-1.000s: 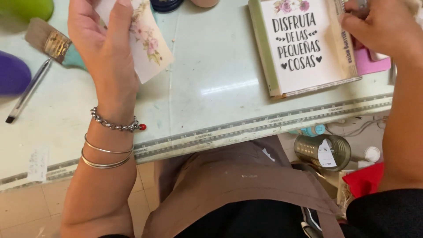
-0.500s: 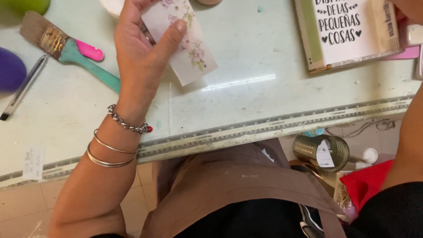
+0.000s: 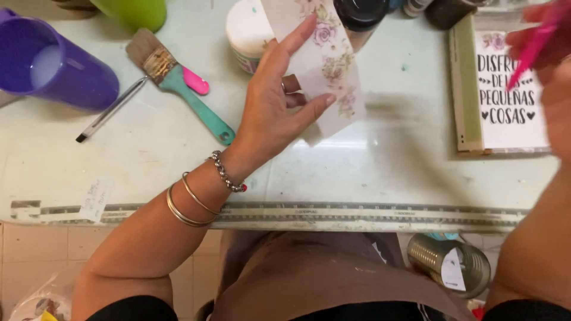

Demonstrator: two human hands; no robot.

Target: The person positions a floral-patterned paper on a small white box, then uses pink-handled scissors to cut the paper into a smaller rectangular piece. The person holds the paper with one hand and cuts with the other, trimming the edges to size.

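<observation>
While the left hand (image 3: 270, 113) fingers pinch floral paper (image 3: 324, 65) above open tabletop (image 3: 380, 160), the right hand (image 3: 550, 71) grips a pink tool (image 3: 535, 44).

Table (image 3: 380, 172) w/ brush (image 3: 178, 80), cup (image 3: 53, 74)

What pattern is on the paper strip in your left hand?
Pale paper strip with pink and mauve roses; head view.

We moved our left hand (image 3: 273, 113) with the floral paper strip (image 3: 324, 65) rightward over the table, away from the teal-handled brush (image 3: 178, 77). Our right hand (image 3: 550, 71) left the lettered wooden plaque (image 3: 505, 89) and rose above it, now gripping a pink tool (image 3: 535, 41).
</observation>
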